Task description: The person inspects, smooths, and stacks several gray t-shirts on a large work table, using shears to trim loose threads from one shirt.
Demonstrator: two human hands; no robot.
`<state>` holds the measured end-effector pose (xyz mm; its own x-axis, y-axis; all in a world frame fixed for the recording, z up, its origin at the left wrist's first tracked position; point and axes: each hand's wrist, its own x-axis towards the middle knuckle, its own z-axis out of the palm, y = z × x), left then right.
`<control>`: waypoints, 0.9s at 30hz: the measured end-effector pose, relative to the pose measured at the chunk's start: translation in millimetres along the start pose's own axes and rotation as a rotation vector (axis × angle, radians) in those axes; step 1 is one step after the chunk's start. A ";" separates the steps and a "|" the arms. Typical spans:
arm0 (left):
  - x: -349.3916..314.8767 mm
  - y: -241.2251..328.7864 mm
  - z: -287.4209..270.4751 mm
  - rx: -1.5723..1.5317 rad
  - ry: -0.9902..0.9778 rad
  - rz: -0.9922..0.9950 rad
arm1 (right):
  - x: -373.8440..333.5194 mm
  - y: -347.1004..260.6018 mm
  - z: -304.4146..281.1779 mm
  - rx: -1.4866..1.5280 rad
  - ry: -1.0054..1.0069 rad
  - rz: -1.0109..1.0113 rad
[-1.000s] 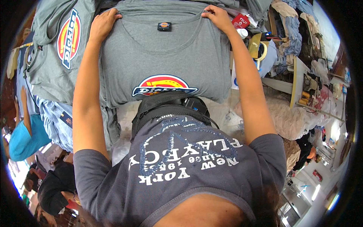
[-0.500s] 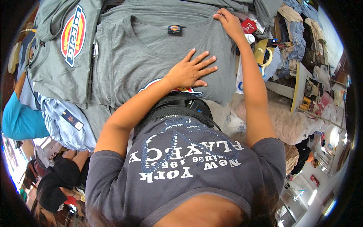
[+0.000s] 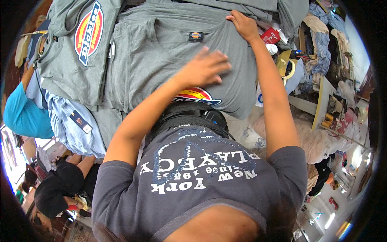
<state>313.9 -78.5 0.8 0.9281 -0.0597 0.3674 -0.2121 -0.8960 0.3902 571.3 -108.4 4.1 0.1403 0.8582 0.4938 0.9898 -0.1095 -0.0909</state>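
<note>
A grey T-shirt [image 3: 161, 60] with a wide neckline, a black neck label and a red-and-yellow printed logo is spread flat in front of me, on top of other grey shirts. My left hand [image 3: 203, 69] is over its chest, fingers apart and slightly blurred; whether it touches the cloth I cannot tell. At the shirt's far right shoulder, my right hand [image 3: 244, 27] pinches the edge of the fabric. Left of this shirt lies another folded grey T-shirt [image 3: 66, 76] with a large oval logo.
A red packet [image 3: 271, 36], a white cap [image 3: 271, 49] and a roll of tape [image 3: 289, 68] sit right of the shirt. Light blue garments [image 3: 74, 129] with a tag hang at the left. People in a blue sleeve [image 3: 26, 115] and black clothing [image 3: 60, 187] are nearby.
My left hand has shifted on the shirt, its fingers drawn in a little and now blurred. My right hand stays at the shoulder. The whole view has shifted slightly.
</note>
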 end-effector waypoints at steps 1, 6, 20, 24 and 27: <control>-3.0 -19.1 -17.7 0.024 0.070 -0.070 | -3.6 -0.3 -4.5 0.048 0.018 0.048; -43.9 -111.8 -104.5 0.714 0.529 -0.478 | -12.5 -10.2 -19.6 0.140 -0.068 0.198; -30.6 -176.2 -117.2 0.729 0.278 -0.344 | -29.9 0.3 -6.9 -0.013 0.146 0.260; -46.1 -137.6 -125.4 0.721 0.453 -0.482 | -29.3 -21.3 -44.5 0.124 0.126 0.282; -96.1 -93.3 -125.2 0.433 0.599 -0.581 | -85.9 -32.8 -78.2 0.205 0.231 0.231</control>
<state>206.2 65.9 34.8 0.5155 0.5764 0.6340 0.4786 -0.8074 0.3449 528.7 -217.8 32.4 0.3835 0.6843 0.6202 0.9097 -0.1641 -0.3815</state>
